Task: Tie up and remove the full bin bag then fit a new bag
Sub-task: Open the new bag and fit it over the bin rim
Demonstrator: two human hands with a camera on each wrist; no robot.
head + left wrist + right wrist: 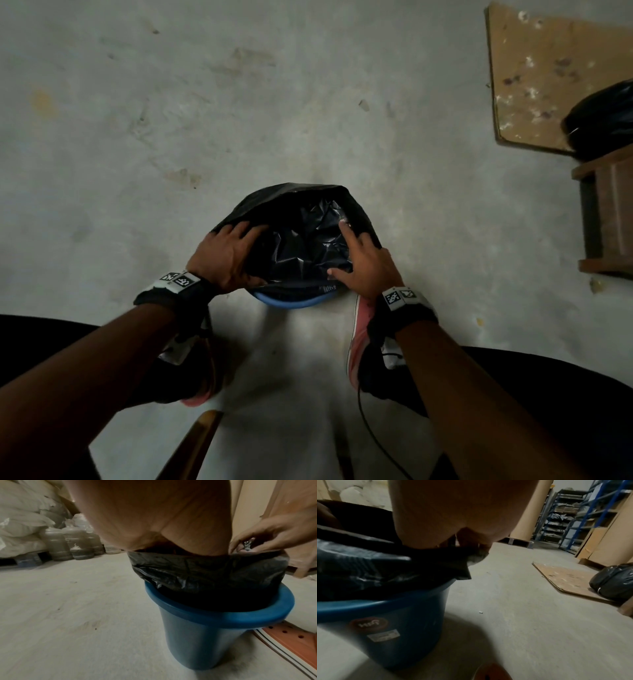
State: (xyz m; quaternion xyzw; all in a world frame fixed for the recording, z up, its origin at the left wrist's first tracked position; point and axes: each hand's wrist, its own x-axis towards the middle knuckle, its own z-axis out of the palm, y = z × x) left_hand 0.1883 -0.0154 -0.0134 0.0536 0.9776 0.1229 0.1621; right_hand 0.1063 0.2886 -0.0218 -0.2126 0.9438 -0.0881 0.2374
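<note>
A blue bin (287, 303) stands on the concrete floor between my feet. A black bin bag (301, 240) sits in it, its mouth open and standing up above the blue rim (223, 615). My left hand (239, 253) grips the bag's left edge, fingers over the edge and inside. My right hand (352, 250) holds the right edge; the left wrist view shows its fingers (240, 547) pinching the plastic. A tied, full black bag (603, 120) lies on the floor far right, also visible as the full bag (614, 580).
A flat sheet of cardboard (534, 85) lies under the full bag. A wooden stand (609, 212) is at the right edge. My pink-soled shoes (359, 335) flank the bin. Sacks and jars (51, 540) line the left wall; blue shelving (573, 513) stands far right.
</note>
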